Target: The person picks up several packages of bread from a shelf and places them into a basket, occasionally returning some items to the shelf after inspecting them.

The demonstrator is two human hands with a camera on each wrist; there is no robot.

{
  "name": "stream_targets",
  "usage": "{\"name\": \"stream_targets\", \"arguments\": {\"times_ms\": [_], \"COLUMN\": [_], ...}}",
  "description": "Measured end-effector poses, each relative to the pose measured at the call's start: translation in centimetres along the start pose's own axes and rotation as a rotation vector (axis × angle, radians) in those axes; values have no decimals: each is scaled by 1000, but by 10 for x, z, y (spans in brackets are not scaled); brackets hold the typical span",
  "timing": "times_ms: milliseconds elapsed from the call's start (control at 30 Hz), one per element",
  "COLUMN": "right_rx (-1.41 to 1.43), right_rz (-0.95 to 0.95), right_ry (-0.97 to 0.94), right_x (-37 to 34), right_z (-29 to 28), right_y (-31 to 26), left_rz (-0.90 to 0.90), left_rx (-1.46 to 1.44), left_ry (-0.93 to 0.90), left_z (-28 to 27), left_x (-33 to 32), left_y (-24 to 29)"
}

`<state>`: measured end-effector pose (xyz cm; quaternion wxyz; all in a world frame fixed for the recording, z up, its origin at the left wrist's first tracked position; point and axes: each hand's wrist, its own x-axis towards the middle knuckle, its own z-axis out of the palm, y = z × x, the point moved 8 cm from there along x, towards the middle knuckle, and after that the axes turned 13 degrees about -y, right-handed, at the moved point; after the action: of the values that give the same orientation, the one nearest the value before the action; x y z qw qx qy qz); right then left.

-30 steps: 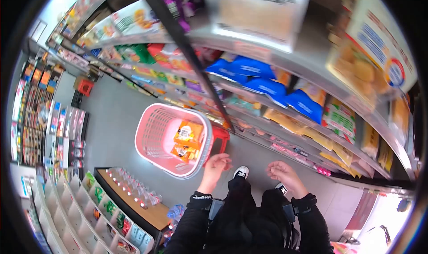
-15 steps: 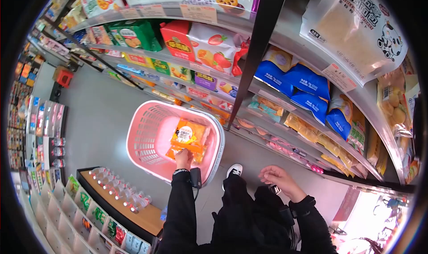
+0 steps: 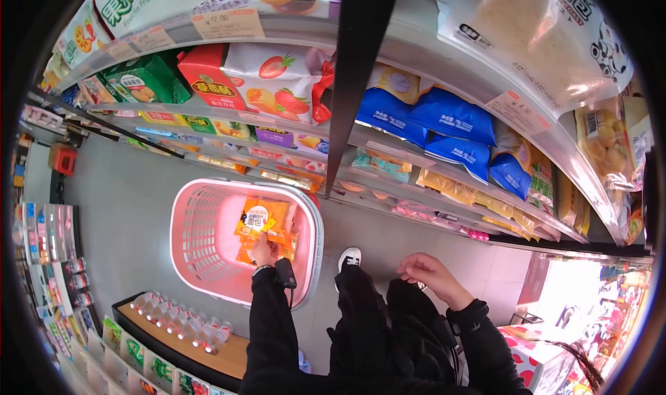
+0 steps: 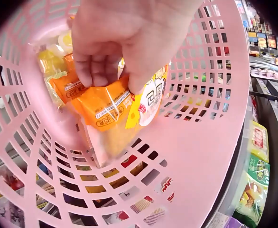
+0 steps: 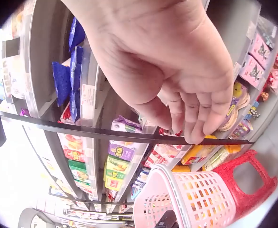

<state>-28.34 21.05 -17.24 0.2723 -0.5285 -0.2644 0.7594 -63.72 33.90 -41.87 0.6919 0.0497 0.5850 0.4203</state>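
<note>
My left hand (image 3: 263, 251) reaches down into a pink plastic basket (image 3: 186, 221) on the floor. In the left wrist view, the fingers and thumb of that hand (image 4: 134, 40) pinch the top edge of an orange bread packet (image 4: 108, 108), which hangs tilted inside the basket. Another packet with yellow-orange contents (image 4: 52, 66) lies behind it, partly covered. My right hand (image 3: 436, 277) hovers in front of my legs, fingers loosely bent and holding nothing. In the right wrist view, the right hand (image 5: 172, 71) has shelves and the basket beyond it.
Shelves of snacks run along the far side, with blue bags (image 3: 454, 121) and a red box (image 3: 208, 76). A black upright post (image 3: 350, 83) divides them. Bottles (image 3: 182, 320) stand on a low wooden-topped unit at left. A red stand (image 5: 253, 183) is beside the basket.
My left hand has gone from beside the basket's rim down into it and taken hold of the orange bread packet. The right hand stays over my legs; the head view has shifted.
</note>
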Motion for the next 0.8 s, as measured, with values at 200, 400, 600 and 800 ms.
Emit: {"name": "stream_targets", "arguments": {"times_ms": [200, 400, 600, 800], "right_rx": [22, 12, -95, 732], "right_rz": [-35, -58, -292, -505], "right_ry": [-41, -125, -454, -538], "right_x": [10, 25, 38, 19], "right_z": [9, 27, 80, 80], "right_y": [1, 0, -28, -52], "left_rz": [220, 425, 626, 492], "left_rx": [348, 254, 274, 226], "left_ry": [-83, -231, -411, -658], "left_z": [20, 46, 84, 197], "left_x": [-41, -140, -238, -277], "left_y": [61, 120, 134, 77]}}
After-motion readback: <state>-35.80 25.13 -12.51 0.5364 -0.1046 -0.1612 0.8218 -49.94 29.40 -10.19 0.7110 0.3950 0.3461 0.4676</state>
